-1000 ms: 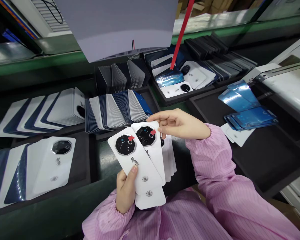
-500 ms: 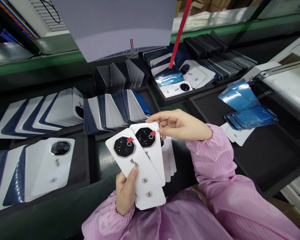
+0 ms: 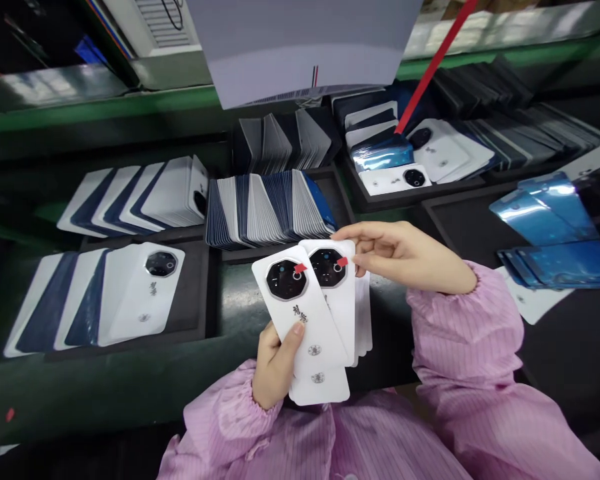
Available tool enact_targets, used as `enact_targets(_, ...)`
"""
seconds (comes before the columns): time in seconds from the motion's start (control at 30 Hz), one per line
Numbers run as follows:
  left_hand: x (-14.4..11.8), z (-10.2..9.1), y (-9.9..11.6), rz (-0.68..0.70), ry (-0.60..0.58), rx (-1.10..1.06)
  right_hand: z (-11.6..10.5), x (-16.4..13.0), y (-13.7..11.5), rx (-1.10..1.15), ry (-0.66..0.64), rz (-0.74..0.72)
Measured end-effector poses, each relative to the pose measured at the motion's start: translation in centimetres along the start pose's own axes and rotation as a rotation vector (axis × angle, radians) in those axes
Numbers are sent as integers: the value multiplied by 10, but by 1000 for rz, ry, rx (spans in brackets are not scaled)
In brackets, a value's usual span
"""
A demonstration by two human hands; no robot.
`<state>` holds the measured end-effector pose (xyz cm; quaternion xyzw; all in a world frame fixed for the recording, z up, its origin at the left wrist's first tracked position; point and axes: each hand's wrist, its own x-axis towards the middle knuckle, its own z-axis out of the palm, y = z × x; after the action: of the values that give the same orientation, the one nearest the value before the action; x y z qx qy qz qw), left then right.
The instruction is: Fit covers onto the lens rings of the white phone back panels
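Clearly, the left hand fanned thin, stiff, slippery phone back covers by their lower edges while the right hand pinched one's top corner.

white phone back covers, smooth and softly matt like coated plastic, are showing glossy black camera plates with small red tabs. blue protective films are gleaming, shiny and slick. the pink striped sleeves are looking like thin woven cloth. dark trays are appearing dull and matt.
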<state>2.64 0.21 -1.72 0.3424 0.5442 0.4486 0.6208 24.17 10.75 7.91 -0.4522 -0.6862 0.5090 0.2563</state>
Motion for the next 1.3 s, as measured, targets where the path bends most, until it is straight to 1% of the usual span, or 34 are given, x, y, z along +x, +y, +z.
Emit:
enact_targets(0.17,-1,-1,2,11,-45,9,2,1,-3,-16,9,14)
enact_targets(0.4,-1,-2,3,-39,-83,-32,2,2,-3,-5,5,33)
enact_targets(0.8,0,-3,2,-23,-101,-13,3,0,-1,-29,7,31)
enact_targets(1.07,0,-1,4,-97,-110,-70,3,1,-2,-57,1,37)
enact_targets(1.3,2,0,4,-84,-145,-83,6,2,-1,-21,-23,39)
